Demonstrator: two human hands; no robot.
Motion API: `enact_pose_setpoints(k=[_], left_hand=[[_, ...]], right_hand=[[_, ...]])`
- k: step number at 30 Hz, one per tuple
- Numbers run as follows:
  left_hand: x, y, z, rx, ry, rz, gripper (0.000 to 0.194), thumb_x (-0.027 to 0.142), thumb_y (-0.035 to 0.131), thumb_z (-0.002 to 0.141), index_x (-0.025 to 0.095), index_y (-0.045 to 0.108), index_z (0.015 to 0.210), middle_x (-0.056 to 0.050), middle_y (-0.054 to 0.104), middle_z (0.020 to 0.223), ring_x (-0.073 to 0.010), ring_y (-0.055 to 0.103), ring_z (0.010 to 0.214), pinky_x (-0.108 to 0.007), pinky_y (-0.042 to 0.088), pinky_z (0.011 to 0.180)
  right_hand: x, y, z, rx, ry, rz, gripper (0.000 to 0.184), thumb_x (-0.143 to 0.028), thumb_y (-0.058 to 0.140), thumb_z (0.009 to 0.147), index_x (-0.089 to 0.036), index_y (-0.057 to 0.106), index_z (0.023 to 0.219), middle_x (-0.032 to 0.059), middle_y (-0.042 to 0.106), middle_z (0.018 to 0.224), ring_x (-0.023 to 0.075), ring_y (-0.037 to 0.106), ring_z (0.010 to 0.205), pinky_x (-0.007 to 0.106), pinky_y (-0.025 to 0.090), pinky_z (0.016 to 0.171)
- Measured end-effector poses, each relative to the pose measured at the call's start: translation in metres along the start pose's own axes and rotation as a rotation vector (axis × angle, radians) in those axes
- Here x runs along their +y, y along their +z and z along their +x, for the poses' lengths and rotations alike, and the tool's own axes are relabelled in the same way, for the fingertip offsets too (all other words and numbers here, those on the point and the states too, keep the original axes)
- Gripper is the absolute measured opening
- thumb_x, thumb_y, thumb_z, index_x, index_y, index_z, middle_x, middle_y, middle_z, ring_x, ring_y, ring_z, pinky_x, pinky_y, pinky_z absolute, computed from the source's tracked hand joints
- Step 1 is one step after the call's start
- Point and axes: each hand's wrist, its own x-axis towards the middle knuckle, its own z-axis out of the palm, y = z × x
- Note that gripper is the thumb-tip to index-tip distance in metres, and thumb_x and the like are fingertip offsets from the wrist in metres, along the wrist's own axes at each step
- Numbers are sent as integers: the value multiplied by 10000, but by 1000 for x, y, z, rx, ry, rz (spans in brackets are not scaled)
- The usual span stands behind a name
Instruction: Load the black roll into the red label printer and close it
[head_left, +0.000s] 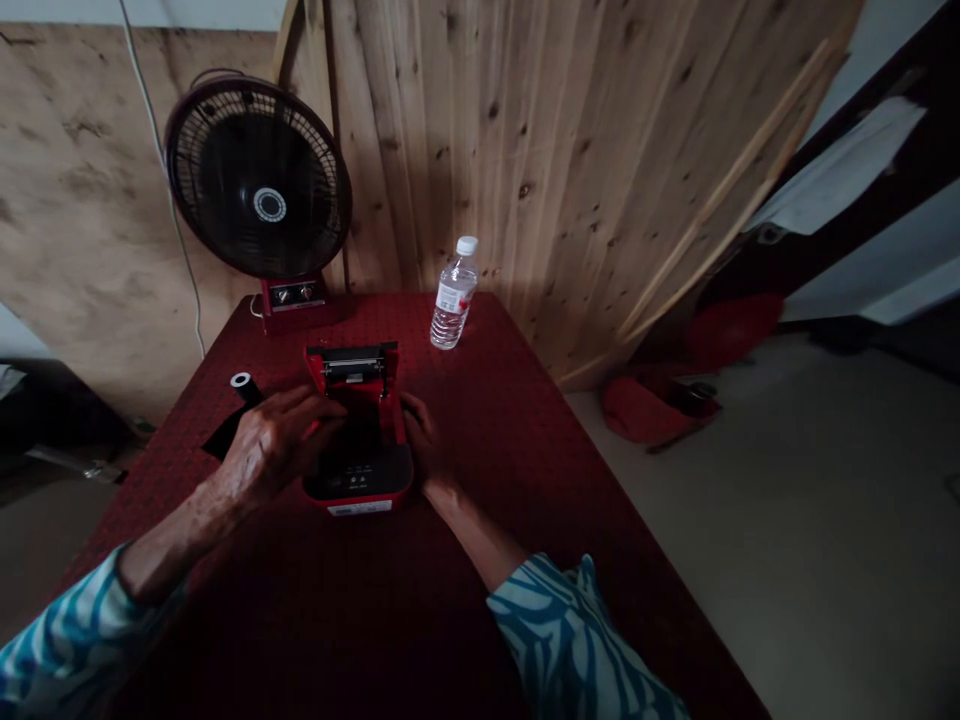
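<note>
A small red-and-black receipt printer [360,478] stands in the middle of the table, its red lid [352,375] raised towards the far side. My left hand [274,445] lies across the printer's left side, with the fingers reaching over its open compartment. The compartment's inside is dark and partly hidden by that hand. My right hand [420,430] is curled against the printer's right side. To the left of my left hand, a black roll with a white core [244,388] lies on a flat black sheet [223,437].
The table has a dark red patterned cloth [525,480]. A clear water bottle [454,295] stands beyond the printer, and a black desk fan [259,180] with a red base stands at the far left corner. Wooden boards rise behind the table. Red bags [652,405] lie on the floor to the right.
</note>
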Motion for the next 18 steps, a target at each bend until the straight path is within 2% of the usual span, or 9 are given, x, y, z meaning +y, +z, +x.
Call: enact_pose_setpoints(k=[4, 7, 14, 18], left_hand=[[36, 6, -13, -18, 86, 9, 156, 220, 514, 976, 192, 664, 943, -29, 704, 869, -159, 645, 751, -283, 463, 672], [51, 13, -26, -25, 102, 26, 196, 181, 467, 987, 183, 658, 939, -40, 719, 887, -173, 647, 757, -297, 457, 654], [54, 16, -38, 37, 89, -25, 191, 161, 463, 989, 181, 651, 1018, -48, 733, 970, -166, 680, 848, -289, 510, 722], [53, 18, -42, 33, 101, -40, 226, 157, 431, 998, 171, 654, 1033, -56, 731, 989, -179, 665, 884, -300, 504, 753]], right_hand=[[0, 1, 1, 14, -7, 3, 328, -421, 565, 806, -251, 674, 1066, 32, 711, 1136, 222, 620, 1097, 389, 459, 996], [1, 1, 1, 12, -9, 21, 326, -428, 560, 807, -259, 673, 1062, 29, 714, 1137, 227, 621, 1105, 395, 462, 997], [-7, 2, -2, 27, 20, -15, 370, -441, 552, 812, -240, 650, 1107, 48, 700, 1183, 232, 610, 1141, 406, 445, 1026], [-16, 1, 3, 76, 27, -74, 413, -467, 523, 835, -231, 619, 1160, 68, 662, 1263, 238, 573, 1208, 431, 407, 1073]])
